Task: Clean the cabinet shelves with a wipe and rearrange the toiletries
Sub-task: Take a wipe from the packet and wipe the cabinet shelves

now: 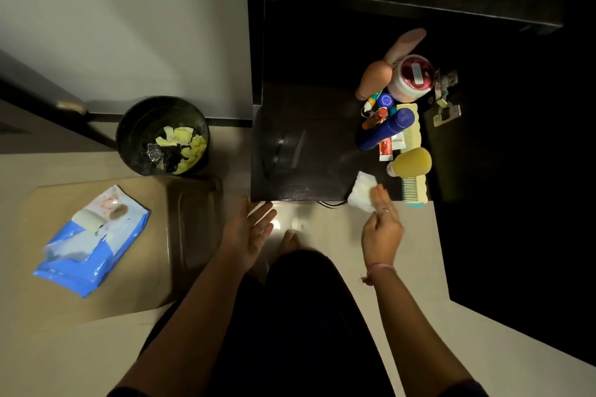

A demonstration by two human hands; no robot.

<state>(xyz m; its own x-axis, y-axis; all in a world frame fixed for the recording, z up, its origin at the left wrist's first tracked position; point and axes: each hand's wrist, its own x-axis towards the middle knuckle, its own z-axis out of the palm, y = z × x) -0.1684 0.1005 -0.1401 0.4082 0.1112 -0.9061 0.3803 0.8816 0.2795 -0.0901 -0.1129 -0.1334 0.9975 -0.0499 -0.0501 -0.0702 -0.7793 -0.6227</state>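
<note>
Reaching over the near edge of the dark cabinet shelf (300, 145), the right hand (382, 229) pinches a white wipe (361, 191) between thumb and fingertips; the wipe lies crumpled on the shelf's near right corner, part of it overhanging the front edge. The left hand (248, 232) hovers over the pale floor (338, 235) just short of that same edge, fingers spread and straight, holding nothing.

The left half of the shelf is bare, glossy and dark, bounded on the left by the cabinet's side panel (256, 42) and on the far side by a second dark shelf edge (403, 3) above. All the toiletries crowd the right side, close to the hinge (445, 97): a tall peach bottle (375, 76) leaning at the far end, a white jar with a red lid (412, 77) touching it, a dark blue bottle (387, 130) lying on its side, a red and white tube (385, 148) under it, some small tubes (374, 109) to the left of those, a pale yellow comb (412, 167) running along the right edge to the near corner, and a yellow-capped bottle (411, 163) lying across the comb, just beyond the wipe.

Left of the cabinet stands a black bin (161, 135) with yellow scraps inside, and nearer on the left a blue and white wipes pack (93, 242) lies on a beige surface (48, 300), its flap open, well apart from both hands.
</note>
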